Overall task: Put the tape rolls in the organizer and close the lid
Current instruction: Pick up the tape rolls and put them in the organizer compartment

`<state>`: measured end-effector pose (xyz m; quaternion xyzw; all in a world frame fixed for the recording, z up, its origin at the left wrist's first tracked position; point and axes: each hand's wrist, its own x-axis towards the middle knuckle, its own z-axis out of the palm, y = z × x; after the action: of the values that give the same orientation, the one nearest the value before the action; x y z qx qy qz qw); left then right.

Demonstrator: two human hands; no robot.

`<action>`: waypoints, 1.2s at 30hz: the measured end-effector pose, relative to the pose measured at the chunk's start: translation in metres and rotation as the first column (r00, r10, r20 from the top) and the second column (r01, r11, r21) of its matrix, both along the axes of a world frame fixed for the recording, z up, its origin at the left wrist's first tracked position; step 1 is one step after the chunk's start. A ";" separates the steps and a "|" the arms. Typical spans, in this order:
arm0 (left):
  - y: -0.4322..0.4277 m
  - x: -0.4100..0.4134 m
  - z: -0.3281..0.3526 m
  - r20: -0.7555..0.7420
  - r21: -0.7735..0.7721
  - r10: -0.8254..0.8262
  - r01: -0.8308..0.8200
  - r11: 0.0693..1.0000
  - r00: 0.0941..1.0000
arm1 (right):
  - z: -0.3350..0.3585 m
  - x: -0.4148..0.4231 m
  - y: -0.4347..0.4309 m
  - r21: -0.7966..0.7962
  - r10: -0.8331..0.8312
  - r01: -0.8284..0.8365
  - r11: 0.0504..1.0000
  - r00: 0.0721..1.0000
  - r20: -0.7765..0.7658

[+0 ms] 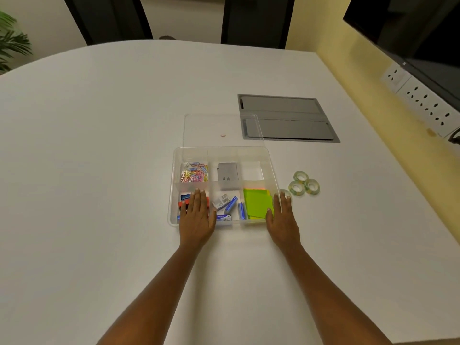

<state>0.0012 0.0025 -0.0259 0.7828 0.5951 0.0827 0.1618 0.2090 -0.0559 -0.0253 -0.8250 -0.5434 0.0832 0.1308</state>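
Note:
A clear plastic organizer point(270, 165) with several compartments lies open on the white table. Its clear lid point(199, 130) lies flat just behind it. Three small clear tape rolls point(304, 183) sit in a cluster on the table to the organizer's right, and a further roll point(284, 191) shows partly behind my right fingertips. My left hand point(196, 215) lies flat, fingers together, over the organizer's front left compartment. At the front right corner, my right hand point(282, 217) lies flat over the wall. Neither hand holds anything.
The organizer holds coloured paper clips point(194, 172), a grey box point(227, 176), staple boxes point(225, 204) and green sticky notes point(257, 202); its back right compartment point(252, 170) is empty. A grey cable hatch point(286, 118) is set in the table behind. Wall sockets point(420, 100) are at right.

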 end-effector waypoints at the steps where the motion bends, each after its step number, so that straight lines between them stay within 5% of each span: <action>1: 0.003 0.002 0.001 0.018 0.000 0.018 -0.018 1.000 1.000 | -0.001 0.001 0.000 0.003 0.001 -0.001 1.000 1.000 0.004; 10: 0.027 0.031 0.007 0.021 -0.031 0.023 -0.023 0.999 1.000 | 0.005 0.006 -0.003 -0.022 0.058 -0.059 0.998 0.997 -0.058; 17: 0.038 0.045 0.005 -0.049 -0.045 0.076 -0.078 0.996 0.996 | 0.021 0.046 0.006 0.121 -0.002 0.040 0.992 0.952 -0.305; 25: 0.042 0.054 0.001 -0.048 -0.055 0.151 -0.153 0.987 0.987 | -0.002 0.079 0.022 -0.191 0.048 -0.072 0.979 0.991 -0.128; 28: 0.042 0.054 0.000 -0.039 -0.050 0.156 -0.158 0.986 0.987 | -0.005 0.083 0.028 -0.132 0.037 -0.051 0.990 0.994 -0.103; 32: 0.043 0.055 0.000 0.000 -0.033 0.161 -0.161 0.986 0.987 | 0.008 0.080 0.046 0.085 -0.108 0.137 0.987 0.953 -0.282; 36: 0.042 0.054 -0.002 0.040 -0.018 0.163 -0.163 0.986 0.986 | 0.027 0.059 0.073 0.230 0.035 0.032 0.973 0.960 -0.278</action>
<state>0.0557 0.0450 -0.0278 0.7284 0.6543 0.1075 0.1726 0.2684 0.0171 0.0022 -0.7835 -0.5260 0.1351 0.3020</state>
